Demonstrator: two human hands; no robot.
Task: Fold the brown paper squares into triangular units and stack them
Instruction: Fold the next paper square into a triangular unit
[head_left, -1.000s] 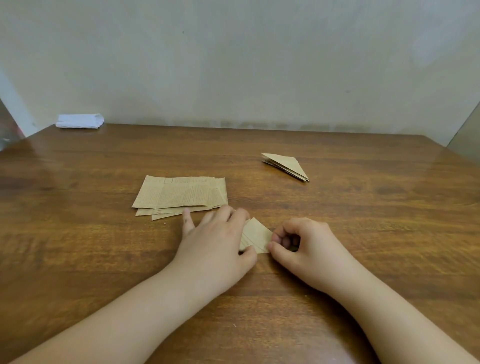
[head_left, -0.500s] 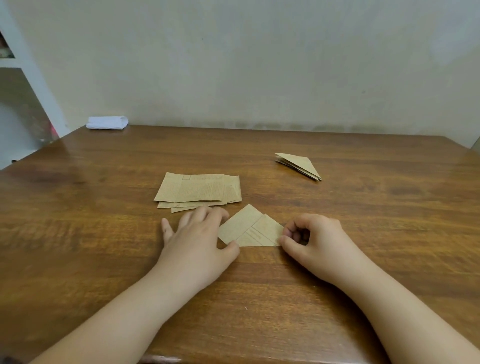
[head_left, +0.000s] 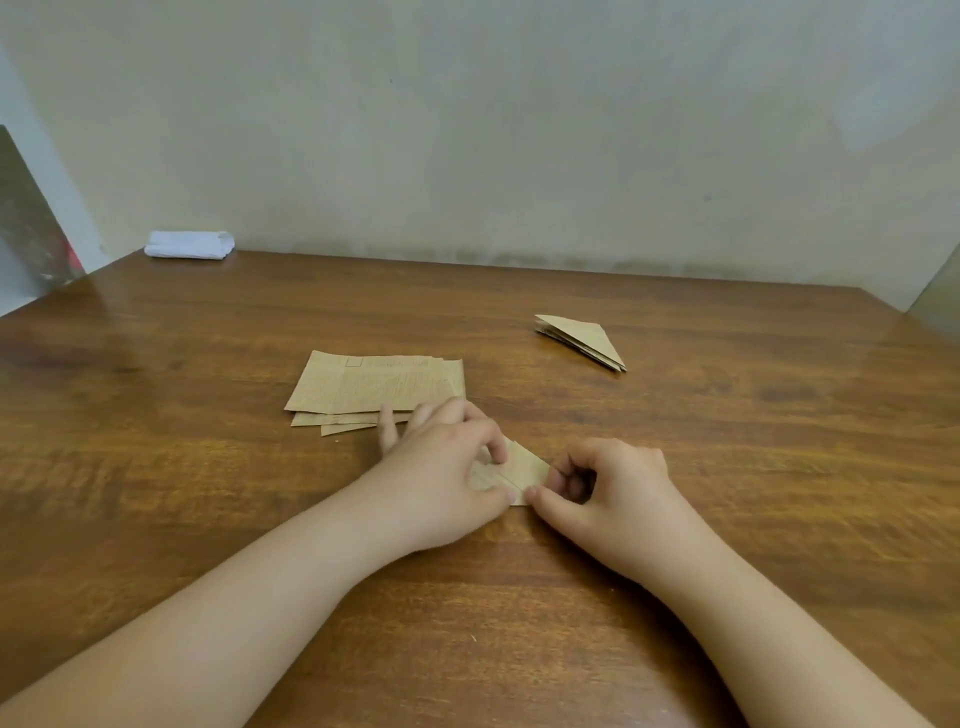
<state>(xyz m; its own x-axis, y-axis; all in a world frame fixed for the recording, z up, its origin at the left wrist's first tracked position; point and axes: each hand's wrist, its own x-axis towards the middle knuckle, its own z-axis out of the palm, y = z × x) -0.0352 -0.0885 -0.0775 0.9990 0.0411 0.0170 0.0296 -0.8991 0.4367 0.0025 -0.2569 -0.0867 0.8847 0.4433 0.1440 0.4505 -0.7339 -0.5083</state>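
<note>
A small folded brown paper piece lies on the wooden table in front of me. My left hand lies over its left part, index fingertip and thumb pressing it down. My right hand sits at its right corner with curled fingers, thumb and index pinching that tip. A pile of flat brown paper squares lies just behind my left hand. The stack of finished triangular units sits farther back on the right.
A folded white cloth lies at the table's far left corner against the wall. The table's left edge runs diagonally past it, with a dark panel beyond.
My left hand has moved right over the paper, covering the left part that lay open half a second ago. The right hand stays at the right corner. The camera view has shifted slightly.
</note>
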